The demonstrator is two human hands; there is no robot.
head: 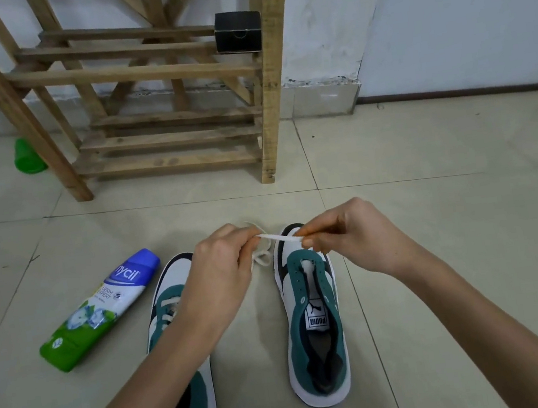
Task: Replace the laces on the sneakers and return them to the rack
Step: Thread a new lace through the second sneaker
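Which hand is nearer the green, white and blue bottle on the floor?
Left. The left hand is just right of the green, white and blue bottle, above the teal-and-white sneaker beside it; the right hand is farther right, over the other sneaker's toe.

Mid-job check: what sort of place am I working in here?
Likely an indoor home entry or utility corner: a wooden shoe rack stands against a white wall, and the sneakers sit on a bare tiled floor.
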